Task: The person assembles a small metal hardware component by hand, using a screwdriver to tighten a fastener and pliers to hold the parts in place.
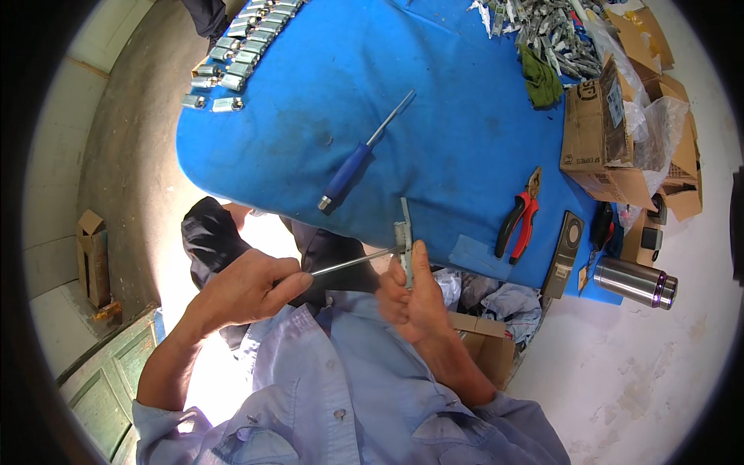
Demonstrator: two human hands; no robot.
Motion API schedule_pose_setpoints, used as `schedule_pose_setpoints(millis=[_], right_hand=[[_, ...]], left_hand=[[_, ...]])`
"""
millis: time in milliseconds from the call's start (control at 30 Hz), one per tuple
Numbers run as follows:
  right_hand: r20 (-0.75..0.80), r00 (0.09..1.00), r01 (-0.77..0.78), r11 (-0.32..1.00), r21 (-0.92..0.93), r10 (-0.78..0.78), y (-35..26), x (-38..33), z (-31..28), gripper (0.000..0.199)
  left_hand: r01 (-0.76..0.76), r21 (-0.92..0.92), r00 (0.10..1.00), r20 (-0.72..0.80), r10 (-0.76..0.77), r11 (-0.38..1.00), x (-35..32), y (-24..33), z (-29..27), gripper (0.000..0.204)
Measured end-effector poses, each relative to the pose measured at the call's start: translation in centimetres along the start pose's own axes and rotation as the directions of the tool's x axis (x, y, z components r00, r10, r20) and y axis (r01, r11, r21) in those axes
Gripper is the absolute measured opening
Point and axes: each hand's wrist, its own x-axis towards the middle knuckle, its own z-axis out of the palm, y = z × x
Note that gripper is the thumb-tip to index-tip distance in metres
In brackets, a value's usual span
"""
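Observation:
My left hand [249, 288] is closed round a screwdriver, its handle hidden inside the fist. The screwdriver's long bright shaft [349, 263] points right, and its tip meets a narrow grey metal fitting [407, 232]. Gripped between thumb and fingers of my right hand [417, 301], the fitting stands nearly upright just off the table's front edge. A thin strip sticks up from its top. Beyond it, a second screwdriver [346, 175] with a blue handle lies on the blue table cover [449, 155]. Pliers [519, 221] with red and black handles rest to the right.
Rows of silver metal cases [227, 104] line the far left edge. A heap of grey metal parts [550, 39], a green cloth [540, 79] and cardboard boxes [585, 132] sit far right. A steel flask [635, 283] and a flat dark device [563, 254] lie near right.

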Motion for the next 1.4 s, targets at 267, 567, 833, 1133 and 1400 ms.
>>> schedule_pose_setpoints(millis=[267, 567, 833, 1133, 1400], right_hand=[[-0.014, 0.995, 0.097, 0.993, 0.070, -0.096, 1.1, 0.5, 0.8, 0.054], [-0.075, 0.987, 0.147, 0.984, 0.105, -0.140, 2.0, 1.0, 2.0, 0.055], [-0.093, 0.977, 0.203, 0.971, 0.126, -0.193, 2.3, 0.9, 2.8, 0.054], [-0.126, 0.964, 0.260, 0.936, 0.237, -0.236, 1.9, -0.1, 5.1, 0.052], [-0.066, 0.953, 0.302, 0.919, 0.254, -0.295, 0.4, -1.3, 7.0, 0.049]], left_hand=[[-0.075, 0.246, 0.945, -0.293, 0.148, 0.966, -0.4, -0.2, 2.6, 0.030], [0.031, 0.521, 0.852, -0.459, 0.250, 0.853, -0.5, -1.8, 6.8, 0.027], [0.009, 0.635, 0.791, -0.477, 0.383, 0.773, 0.8, -3.9, 8.4, 0.030], [-0.033, 0.719, 0.722, -0.464, 0.514, 0.695, 0.7, -3.1, 6.9, 0.024], [0.023, 0.756, 0.705, -0.477, 0.525, 0.654, 0.2, -1.0, 6.1, 0.020]])
